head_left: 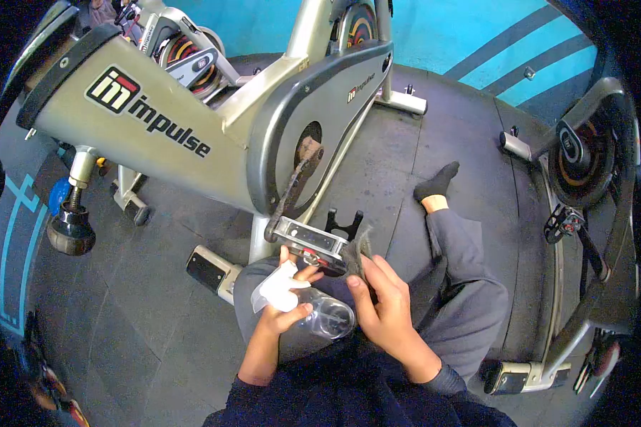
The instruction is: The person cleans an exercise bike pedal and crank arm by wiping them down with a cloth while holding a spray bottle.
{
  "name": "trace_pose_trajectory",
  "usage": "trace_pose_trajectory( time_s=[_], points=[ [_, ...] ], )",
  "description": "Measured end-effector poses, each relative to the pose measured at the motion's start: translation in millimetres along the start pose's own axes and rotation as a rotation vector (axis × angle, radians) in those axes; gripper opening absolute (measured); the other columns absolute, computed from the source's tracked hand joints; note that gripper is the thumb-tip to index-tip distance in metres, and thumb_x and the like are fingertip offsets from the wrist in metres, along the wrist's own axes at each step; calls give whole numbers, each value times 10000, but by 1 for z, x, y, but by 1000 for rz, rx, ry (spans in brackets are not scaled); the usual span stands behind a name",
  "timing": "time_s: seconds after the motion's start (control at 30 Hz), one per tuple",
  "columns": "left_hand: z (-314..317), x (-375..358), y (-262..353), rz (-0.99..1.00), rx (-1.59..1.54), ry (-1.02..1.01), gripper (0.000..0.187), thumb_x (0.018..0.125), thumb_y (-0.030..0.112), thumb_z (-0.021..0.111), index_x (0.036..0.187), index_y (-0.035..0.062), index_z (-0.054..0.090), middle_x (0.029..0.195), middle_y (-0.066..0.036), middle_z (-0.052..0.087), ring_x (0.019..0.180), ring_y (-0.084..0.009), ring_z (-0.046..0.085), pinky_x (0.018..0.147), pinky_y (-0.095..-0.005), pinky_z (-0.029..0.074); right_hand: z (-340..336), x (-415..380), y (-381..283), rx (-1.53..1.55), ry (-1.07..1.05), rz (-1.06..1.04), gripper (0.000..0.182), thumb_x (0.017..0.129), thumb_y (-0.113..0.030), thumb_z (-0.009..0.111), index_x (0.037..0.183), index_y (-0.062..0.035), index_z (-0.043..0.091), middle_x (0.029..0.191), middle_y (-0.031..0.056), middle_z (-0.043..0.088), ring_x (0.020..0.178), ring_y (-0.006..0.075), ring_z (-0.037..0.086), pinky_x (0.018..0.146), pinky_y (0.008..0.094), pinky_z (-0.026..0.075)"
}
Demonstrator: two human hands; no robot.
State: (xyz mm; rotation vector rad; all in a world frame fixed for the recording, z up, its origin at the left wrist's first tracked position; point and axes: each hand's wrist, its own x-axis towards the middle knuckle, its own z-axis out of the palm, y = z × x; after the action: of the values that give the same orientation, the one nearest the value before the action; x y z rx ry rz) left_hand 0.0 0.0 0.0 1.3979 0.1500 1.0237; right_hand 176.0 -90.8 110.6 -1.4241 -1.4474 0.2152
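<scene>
My left hand (281, 313) is closed around a clear spray bottle (327, 318) with a white trigger head (278, 288). The bottle lies tilted, its base toward my right hand; some left fingers reach up under the pedal. In my right hand (388, 306) a dark grey cloth (356, 254) is pinched and pressed against the end of the bike pedal (310, 238). That pedal hangs from a worn crank arm (299, 178) on the exercise bike (285, 135). A black toe-cage piece (344, 224) stands up behind the pedal.
My bent leg (463, 285) and a black-socked foot (436, 181) rest on the dark rubber floor (157, 306). A second bike (584, 171) stands to the right, others at the back left. A black adjustment knob (72, 229) hangs under the frame.
</scene>
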Motion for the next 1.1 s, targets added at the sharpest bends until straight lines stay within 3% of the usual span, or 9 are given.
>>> trace_pose_trajectory(
  time_s=[0.1,0.2,0.27,0.4,0.5,0.6,0.83,0.97,1.1],
  points=[
    [4,7,6,-63,-85,47,935,757,75,684,1493,70,107,1563,-176,57,1337,-353,365,1090,-562,260,0,9,-2,55,46,22,248,855,-128,626,1046,27,590,807,159,560,689,336,597,592,394,473],
    [6,2,0,23,-56,81,781,756,56,676,1433,34,285,1486,-205,289,1317,-356,384,1088,-537,273,-4,11,-3,8,26,-38,227,848,-101,622,1032,27,584,809,155,559,669,335,589,580,375,468],
    [9,-2,6,-87,-83,121,648,758,38,668,1352,21,409,1442,-201,362,1306,-369,393,1079,-537,284,-6,9,-9,-80,19,-97,166,842,-74,618,978,21,607,773,147,555,650,326,584,576,366,465],
    [-14,-13,-5,-95,107,-30,693,752,25,665,1378,24,367,1481,-188,301,1313,-382,382,1075,-547,283,-18,-3,10,77,-24,130,108,850,-79,616,884,22,638,698,122,541,608,262,561,556,329,444],
    [-5,-3,-3,-122,84,-59,967,700,98,710,1493,96,157,1571,-66,117,1400,-383,228,1058,-592,296,-23,-6,17,111,79,93,149,859,-84,620,928,47,634,729,142,547,622,252,547,569,322,434],
    [0,0,-5,-4,0,54,850,724,13,680,1457,27,249,1579,-123,-39,1384,-349,269,1064,-541,319,-26,-4,15,131,76,41,166,851,-79,630,944,58,633,736,147,551,643,252,555,578,318,437],
    [-8,-6,-3,9,184,81,919,688,89,741,1457,20,242,1574,-146,10,1405,-288,215,1051,-490,352,-11,-8,18,165,130,35,185,836,-61,636,980,55,634,755,139,528,655,248,549,584,309,430],
    [-13,-10,-7,-1,274,85,941,684,98,741,1460,7,216,1570,-162,24,1421,-278,168,1079,-491,314,3,-12,22,65,-15,3,177,817,-100,651,957,6,633,866,163,528,725,327,573,621,363,461],
    [-13,-15,-14,-51,216,117,975,692,70,712,1478,6,138,1569,-164,5,1440,-282,97,1115,-522,248,31,-37,57,23,24,-121,173,789,-117,666,939,-37,633,887,167,542,710,340,581,614,395,475]
  ],
)
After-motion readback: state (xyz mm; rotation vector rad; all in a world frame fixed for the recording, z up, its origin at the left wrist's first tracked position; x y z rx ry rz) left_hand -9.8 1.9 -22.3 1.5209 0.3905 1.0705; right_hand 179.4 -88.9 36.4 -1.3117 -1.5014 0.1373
